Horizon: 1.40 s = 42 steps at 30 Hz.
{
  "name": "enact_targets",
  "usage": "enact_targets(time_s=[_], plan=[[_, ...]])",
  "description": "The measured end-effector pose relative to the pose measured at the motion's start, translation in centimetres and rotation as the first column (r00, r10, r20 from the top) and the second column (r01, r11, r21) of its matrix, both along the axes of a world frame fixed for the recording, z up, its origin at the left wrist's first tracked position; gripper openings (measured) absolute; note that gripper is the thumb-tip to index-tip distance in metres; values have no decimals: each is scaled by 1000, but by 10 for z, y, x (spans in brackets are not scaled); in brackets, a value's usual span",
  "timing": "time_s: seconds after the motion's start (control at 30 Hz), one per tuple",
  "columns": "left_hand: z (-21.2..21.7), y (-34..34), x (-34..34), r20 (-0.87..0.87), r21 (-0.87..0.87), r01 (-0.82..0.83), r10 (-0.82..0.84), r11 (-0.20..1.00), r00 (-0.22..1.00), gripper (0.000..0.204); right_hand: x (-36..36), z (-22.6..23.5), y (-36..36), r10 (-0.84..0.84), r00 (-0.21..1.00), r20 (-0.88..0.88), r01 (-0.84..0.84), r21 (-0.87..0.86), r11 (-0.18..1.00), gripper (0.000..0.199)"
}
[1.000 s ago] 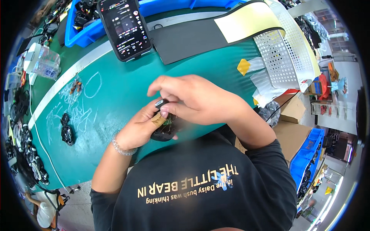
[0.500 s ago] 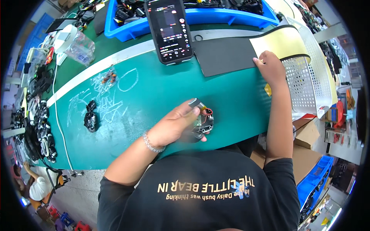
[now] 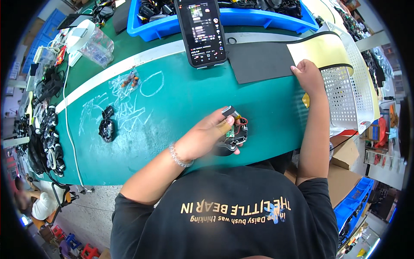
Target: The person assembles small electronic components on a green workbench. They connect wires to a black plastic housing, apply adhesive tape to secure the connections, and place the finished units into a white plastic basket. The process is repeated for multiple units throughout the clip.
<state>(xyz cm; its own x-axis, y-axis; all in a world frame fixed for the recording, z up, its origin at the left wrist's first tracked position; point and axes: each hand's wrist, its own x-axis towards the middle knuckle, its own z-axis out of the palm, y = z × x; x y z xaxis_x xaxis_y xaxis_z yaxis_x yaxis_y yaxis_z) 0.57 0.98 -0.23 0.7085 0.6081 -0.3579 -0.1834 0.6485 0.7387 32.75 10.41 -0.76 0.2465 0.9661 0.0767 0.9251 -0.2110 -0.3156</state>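
Observation:
My left hand [image 3: 207, 134] is closed around an opened black electronic device [image 3: 238, 139] with a green circuit board and red wires. A small grey-and-black block [image 3: 230, 112] sticks up by my thumb; the palm hides part of the device. Farther right, my right hand [image 3: 309, 77] has its fingers curled together at the right end of a dark grey sheet [image 3: 261, 62], beside its yellow part [image 3: 321, 49]. Whatever those fingers pinch is too small to make out. On the left of the green mat lies a black plastic housing [image 3: 106, 125].
A phone [image 3: 202, 34] stands at the back, before a blue bin [image 3: 263, 19] of black parts. A clear jar [image 3: 92, 45], small orange-brown parts [image 3: 130, 80] and a white cable [image 3: 70, 125] are on the left. A white perforated basket [image 3: 340, 93] stands right.
The whole view has shifted, so most things appear slightly farther right. The picture on the phone has changed. Both hands keep nearly the same places over the table.

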Motion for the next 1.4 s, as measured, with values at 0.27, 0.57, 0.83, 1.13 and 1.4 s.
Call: enact_targets(time_s=[0.27,0.57,0.83,1.13,1.4], plan=[[-2,0,-2,-13,32,36,-36,999,999,31,8,-9,4,20,997,-79,-19,5,1000,24],[-2,-2,0,-32,21,24,-23,1000,999,30,8,-6,4,-14,999,-50,11,-51,999,23],[-4,-3,1,-18,51,10,-9,999,1000,29,2,-11,2,20,997,-71,-15,59,998,17],[-4,-3,1,-27,64,10,-8,998,1000,27,2,-6,0,-41,996,-73,41,-12,999,16],[-4,-3,1,-16,33,6,-6,999,1000,25,-17,-1,-8,111,982,155,-134,148,980,15]])
